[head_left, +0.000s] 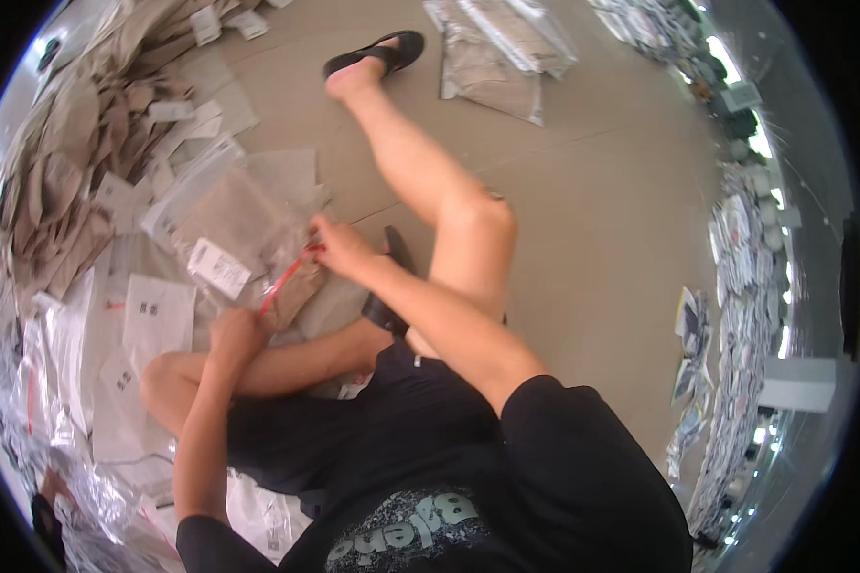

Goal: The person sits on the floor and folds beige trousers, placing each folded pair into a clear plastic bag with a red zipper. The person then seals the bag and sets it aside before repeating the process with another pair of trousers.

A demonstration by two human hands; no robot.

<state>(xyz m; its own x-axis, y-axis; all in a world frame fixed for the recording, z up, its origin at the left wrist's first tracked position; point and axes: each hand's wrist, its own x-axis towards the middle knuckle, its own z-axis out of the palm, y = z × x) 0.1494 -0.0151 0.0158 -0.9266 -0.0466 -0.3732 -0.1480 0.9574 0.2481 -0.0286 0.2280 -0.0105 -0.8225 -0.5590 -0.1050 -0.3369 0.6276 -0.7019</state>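
A clear plastic bag (234, 212) with a folded beige garment inside lies before me, a white tag (220, 268) showing on its surface. Along its edge nearest me runs a red strip (285, 280), stretched between my two hands. My left hand (242, 332) is closed on the bag's edge at the strip's lower end; its fingertips are partly hidden. Fingers pinched, my right hand (340, 248) grips the same edge at the strip's upper end.
Beige garments (57, 191) with white tags are heaped on the left. Flat plastic bags (158, 315) lie beside my left knee. More bagged beige garments (492, 57) rest on the tiled floor (602, 239) ahead. Stacked bundles (736, 248) line the right side.
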